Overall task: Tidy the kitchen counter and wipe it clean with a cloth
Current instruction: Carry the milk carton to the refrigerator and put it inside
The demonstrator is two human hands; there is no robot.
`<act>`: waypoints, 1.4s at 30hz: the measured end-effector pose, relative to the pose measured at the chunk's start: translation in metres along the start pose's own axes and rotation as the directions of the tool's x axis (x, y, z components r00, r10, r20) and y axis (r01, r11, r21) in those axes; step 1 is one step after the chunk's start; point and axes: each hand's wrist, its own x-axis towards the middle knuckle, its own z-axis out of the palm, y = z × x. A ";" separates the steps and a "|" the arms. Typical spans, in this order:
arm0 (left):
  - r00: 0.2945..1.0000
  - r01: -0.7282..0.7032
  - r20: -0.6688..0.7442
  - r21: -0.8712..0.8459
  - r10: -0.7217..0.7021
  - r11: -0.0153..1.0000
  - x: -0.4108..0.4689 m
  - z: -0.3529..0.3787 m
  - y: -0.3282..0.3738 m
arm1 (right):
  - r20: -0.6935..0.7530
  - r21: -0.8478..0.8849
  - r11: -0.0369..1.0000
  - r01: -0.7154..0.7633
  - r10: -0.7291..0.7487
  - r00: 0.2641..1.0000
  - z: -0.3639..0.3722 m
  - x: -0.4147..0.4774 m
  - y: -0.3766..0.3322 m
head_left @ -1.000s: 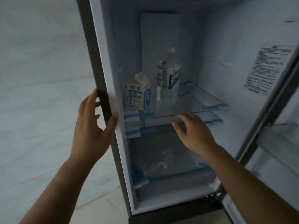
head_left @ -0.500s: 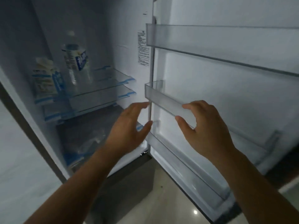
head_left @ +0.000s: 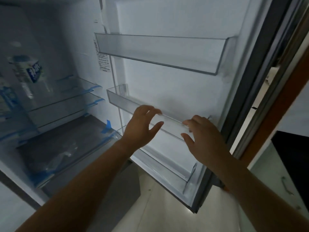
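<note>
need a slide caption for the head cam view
Both hands, left hand and right hand, reach to the empty middle door bin of an open fridge.

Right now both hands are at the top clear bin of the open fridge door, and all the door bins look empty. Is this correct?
Not quite. In the head view the left hand and right hand are at the middle door bin, not the top door bin, which hangs above them untouched. The rest holds: the door is open and the bins look empty.
</note>
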 end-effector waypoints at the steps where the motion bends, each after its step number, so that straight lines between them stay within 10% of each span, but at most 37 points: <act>1: 1.000 0.014 -0.010 -0.010 -0.014 1.000 -0.003 0.001 0.001 | -0.009 0.012 1.000 0.006 -0.006 1.000 0.001 -0.002 -0.002; 17: 0.977 -0.017 0.213 0.084 -0.001 0.996 -0.066 -0.071 -0.026 | -0.055 0.312 0.950 0.013 0.005 0.998 -0.015 -0.057 -0.095; 24: 0.990 -0.084 0.099 -0.187 0.104 0.979 -0.112 -0.103 -0.022 | -0.160 0.314 0.948 -0.055 0.110 0.981 -0.015 -0.097 -0.136; 36: 0.981 0.194 0.069 -0.200 -0.183 0.961 -0.162 -0.141 -0.023 | -0.471 0.455 0.889 -0.046 0.285 0.835 -0.016 -0.104 -0.136; 42: 0.942 0.322 -0.073 -0.080 -0.327 0.944 -0.183 -0.136 -0.007 | -0.300 0.592 0.802 0.078 0.130 0.945 -0.002 -0.102 -0.135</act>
